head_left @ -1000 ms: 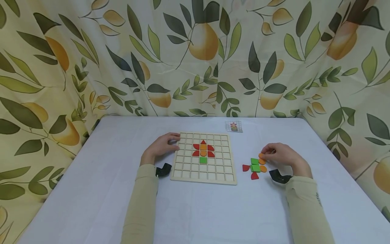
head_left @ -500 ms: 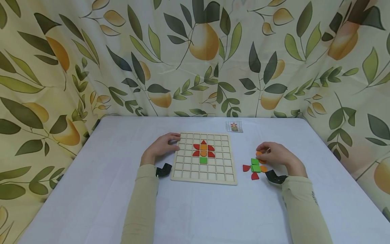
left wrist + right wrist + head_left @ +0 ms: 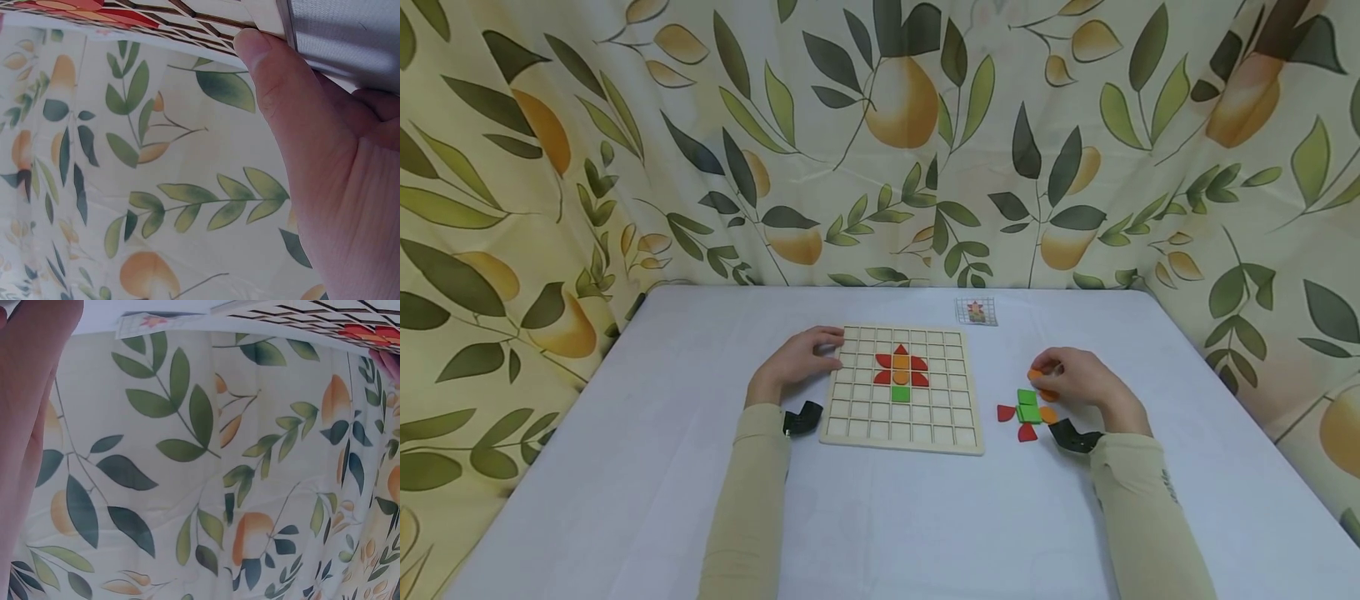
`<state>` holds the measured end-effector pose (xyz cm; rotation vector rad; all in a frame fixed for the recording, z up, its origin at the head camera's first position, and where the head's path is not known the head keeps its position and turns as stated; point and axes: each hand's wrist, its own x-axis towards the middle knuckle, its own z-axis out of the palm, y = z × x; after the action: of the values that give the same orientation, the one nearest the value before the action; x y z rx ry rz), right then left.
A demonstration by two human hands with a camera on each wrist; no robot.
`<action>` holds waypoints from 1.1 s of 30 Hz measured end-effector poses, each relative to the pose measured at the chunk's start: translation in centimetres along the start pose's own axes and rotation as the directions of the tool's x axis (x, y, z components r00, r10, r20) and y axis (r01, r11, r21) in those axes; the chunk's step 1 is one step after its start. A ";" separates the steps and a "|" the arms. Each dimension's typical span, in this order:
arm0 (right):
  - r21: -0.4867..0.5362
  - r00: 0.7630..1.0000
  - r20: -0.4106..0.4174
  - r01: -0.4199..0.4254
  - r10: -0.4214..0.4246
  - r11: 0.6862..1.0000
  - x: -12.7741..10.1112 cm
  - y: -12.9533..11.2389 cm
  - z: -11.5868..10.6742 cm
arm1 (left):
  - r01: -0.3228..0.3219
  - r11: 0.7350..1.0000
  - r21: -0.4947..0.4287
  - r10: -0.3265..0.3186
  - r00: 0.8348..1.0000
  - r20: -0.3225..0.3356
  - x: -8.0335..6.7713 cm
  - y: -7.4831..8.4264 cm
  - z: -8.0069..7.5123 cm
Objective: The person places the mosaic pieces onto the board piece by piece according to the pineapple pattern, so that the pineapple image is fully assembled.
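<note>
Beside the wooden grid board (image 3: pixel 901 433), right hand (image 3: pixel 1078 379) pinches one orange piece (image 3: pixel 1036 376); left hand (image 3: pixel 796 360) rests relaxed on its edge.

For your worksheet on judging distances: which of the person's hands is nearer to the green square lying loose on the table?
Right. The right hand is just beside the loose green square, pinching an orange piece. The left hand rests on the wooden board's far edge.

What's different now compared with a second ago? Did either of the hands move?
The right hand has drifted a little left and away from the person, lifting an orange piece pinched in its fingers off the loose pile. The left hand stays resting on the wooden board's left edge, and the red, orange and green flower on the board is unchanged.
</note>
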<state>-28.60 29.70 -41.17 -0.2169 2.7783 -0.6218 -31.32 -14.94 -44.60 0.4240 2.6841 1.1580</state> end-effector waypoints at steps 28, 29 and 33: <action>0.050 0.851 -0.039 0.525 -0.524 0.850 2.4 -16.2 8.0 | -0.009 0.999 0.035 0.008 1.000 0.006 -0.1 -0.1 -0.1; 0.045 0.849 -0.036 0.529 -0.528 0.847 2.4 -16.4 8.1 | -0.007 0.999 0.035 0.006 1.000 0.006 -0.1 -0.1 -0.1; 0.034 0.847 -0.030 0.532 -0.531 0.846 2.5 -17.1 8.6 | -0.012 0.999 0.040 0.012 1.000 0.009 -0.1 -0.1 -0.2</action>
<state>-26.86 10.52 -41.77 -1.0036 2.7127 -0.8037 -31.27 -15.15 -44.55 0.4506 2.7045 1.1049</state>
